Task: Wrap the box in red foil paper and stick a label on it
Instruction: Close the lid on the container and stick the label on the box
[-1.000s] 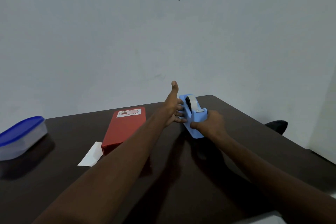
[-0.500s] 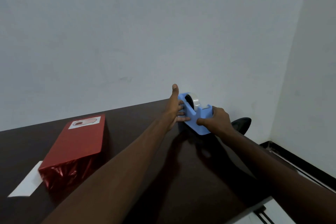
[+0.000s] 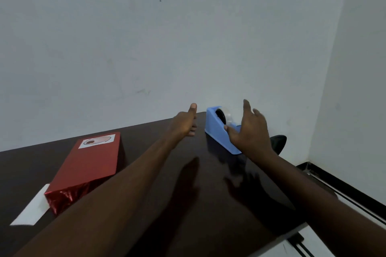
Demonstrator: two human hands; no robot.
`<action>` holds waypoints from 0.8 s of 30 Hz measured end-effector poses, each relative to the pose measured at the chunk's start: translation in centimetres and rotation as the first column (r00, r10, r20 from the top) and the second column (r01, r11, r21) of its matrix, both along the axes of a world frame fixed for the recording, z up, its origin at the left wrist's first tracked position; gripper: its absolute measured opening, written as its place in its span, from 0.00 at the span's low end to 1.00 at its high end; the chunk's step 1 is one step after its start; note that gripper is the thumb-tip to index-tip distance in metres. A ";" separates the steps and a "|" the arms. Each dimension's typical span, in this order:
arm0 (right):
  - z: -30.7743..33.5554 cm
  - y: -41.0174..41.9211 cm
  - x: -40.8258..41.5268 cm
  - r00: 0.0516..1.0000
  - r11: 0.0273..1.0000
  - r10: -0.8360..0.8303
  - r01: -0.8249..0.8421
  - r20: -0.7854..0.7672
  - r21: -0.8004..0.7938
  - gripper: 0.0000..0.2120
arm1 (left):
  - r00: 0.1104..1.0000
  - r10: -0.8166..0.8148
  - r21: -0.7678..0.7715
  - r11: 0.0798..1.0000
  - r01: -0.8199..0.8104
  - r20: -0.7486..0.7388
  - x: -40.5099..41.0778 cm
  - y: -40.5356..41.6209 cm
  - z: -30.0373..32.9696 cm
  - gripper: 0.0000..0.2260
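Judging by how things lie, the wrapping and labelling look done: the box [image 3: 89,165] sits on the dark table [image 3: 208,204] at the left, covered in red foil paper, with a white label [image 3: 97,141] stuck flat on its far top face, and the foil at its near end is crumpled and folded in. A white paper strip [image 3: 31,207] lies partly under that near corner. The step in hand appears to be parking the blue tape dispenser [image 3: 217,129] at the far edge of the table near the wall. The left hand [image 3: 184,124] hovers just left of the dispenser, apart from it, thumb up and fingers loosely relaxed, holding nothing. The right hand [image 3: 249,131] is spread with straight fingers over the dispenser's near right end; whether the palm touches it cannot be told. To do this well, both hands should come away level and slow so no loose tape end catches a finger and drags the dispenser off the far edge. Afterwards, pressing the crumpled foil end flat and checking the label's corners would be sensible.
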State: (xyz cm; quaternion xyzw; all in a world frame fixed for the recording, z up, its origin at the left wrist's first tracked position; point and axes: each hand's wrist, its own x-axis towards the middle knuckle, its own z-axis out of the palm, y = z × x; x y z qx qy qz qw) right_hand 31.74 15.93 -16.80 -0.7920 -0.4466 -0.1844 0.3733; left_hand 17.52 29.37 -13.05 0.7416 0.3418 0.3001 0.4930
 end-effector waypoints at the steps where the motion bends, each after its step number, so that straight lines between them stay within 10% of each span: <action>1: 0.3 0.3 -0.7 0.989 1.000 -0.031 0.031 0.143 0.003 0.39 | 0.998 0.018 0.127 0.992 -0.011 -0.058 -1.2 0.6 0.5 0.26; 7: 2.4 3.2 -8.6 0.941 0.981 0.192 -0.174 0.280 -0.089 0.30 | 0.891 0.204 0.579 0.812 0.078 -0.406 -11.1 3.9 3.7 0.24; 14: 1.9 6.9 -19.8 0.837 0.823 0.547 -0.537 0.008 -0.186 0.25 | 0.707 0.393 0.603 0.796 0.058 -0.587 -23.4 4.7 2.1 0.18; 24: -1.5 10.2 -26.1 0.767 0.703 0.618 -0.637 -0.173 -0.315 0.16 | 0.863 0.307 0.531 0.846 -0.054 -0.401 -27.5 3.7 -2.6 0.13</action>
